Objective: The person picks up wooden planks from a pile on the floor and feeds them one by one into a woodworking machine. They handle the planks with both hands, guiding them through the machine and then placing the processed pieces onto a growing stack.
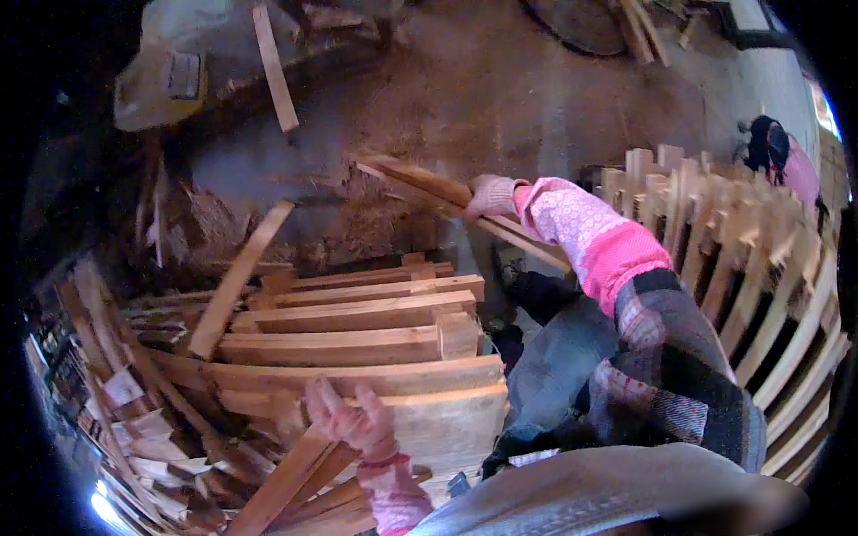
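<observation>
My right hand [493, 195] grips a long wooden board [411, 177] that slants from the upper left down toward my body. Below and to the left, my left hand [353, 422] has its fingers apart and holds nothing. It is over the near side of a stack of wooden boards [357, 347]; I cannot tell whether the fingertips touch the wood. Under that hand, several planks [286, 482] lean at an angle. A single loose slat [239, 281] lies tilted across the left end of the stack.
To my right stands a long row of stacked wooden pieces [715, 223]. Wood offcuts [152, 438] lie heaped at the lower left. Another slat [275, 76] lies near a pale sack [161, 85] at the back. Beyond the right-hand row is another person [795, 170] in pink.
</observation>
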### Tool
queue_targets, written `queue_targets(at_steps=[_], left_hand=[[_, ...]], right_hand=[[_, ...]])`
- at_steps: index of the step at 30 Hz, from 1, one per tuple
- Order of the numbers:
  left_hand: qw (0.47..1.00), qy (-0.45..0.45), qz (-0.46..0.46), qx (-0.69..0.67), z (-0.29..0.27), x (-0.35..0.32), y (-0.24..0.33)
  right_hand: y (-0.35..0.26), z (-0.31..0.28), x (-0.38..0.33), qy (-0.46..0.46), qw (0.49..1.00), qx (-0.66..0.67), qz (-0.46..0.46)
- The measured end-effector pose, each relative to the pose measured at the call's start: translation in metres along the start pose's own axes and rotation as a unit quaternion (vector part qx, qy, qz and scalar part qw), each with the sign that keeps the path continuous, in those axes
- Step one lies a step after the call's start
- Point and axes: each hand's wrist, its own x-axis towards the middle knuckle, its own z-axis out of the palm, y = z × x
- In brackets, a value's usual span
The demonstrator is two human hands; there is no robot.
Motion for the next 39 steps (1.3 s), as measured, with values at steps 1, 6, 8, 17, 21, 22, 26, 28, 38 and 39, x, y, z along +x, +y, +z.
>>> queue_targets(at_steps=[1, 6, 8, 17, 21, 22, 26, 28, 38, 39], left_hand=[[0.999, 0.006, 0.034, 0.015, -0.005, 0.004, 0.001], [0.985, -0.026, -0.157, -0.07, -0.036, 0.013, 0.032], [0.977, -0.092, -0.192, -0.014, -0.052, 0.033, 0.047], [0.603, -0.002, -0.455, -0.655, -0.099, 0.084, 0.159], [0.403, -0.027, -0.522, -0.751, -0.121, 0.123, 0.181], [0.399, -0.014, -0.528, -0.749, -0.129, 0.132, 0.179], [0.33, -0.001, -0.536, -0.777, -0.126, 0.184, 0.176], [0.346, -0.005, -0.535, -0.771, -0.108, 0.221, 0.194], [0.504, -0.267, -0.441, -0.693, 0.023, 0.362, 0.303], [0.512, -0.288, -0.431, -0.685, 0.035, 0.36, 0.29]], right_hand=[[-0.019, -0.017, -0.039, -0.028, 0.997, 0.075, 0.009], [-0.024, -0.012, -0.176, -0.089, 0.901, 0.418, -0.073], [-0.015, 0.012, -0.221, -0.113, 0.842, 0.518, -0.099], [-0.117, 0.036, -0.387, 0.036, 0.919, 0.36, -0.16], [-0.176, 0.014, -0.442, 0.029, 0.973, 0.19, -0.13], [-0.162, 0.01, -0.433, -0.006, 0.946, 0.261, -0.193], [-0.107, -0.013, -0.42, -0.25, 0.802, 0.497, -0.219], [-0.09, -0.039, -0.412, -0.27, 0.797, 0.507, -0.187], [0.036, -0.226, -0.352, 0.163, 0.906, 0.388, 0.028], [0.047, -0.243, -0.343, 0.206, 0.892, 0.398, 0.048]])
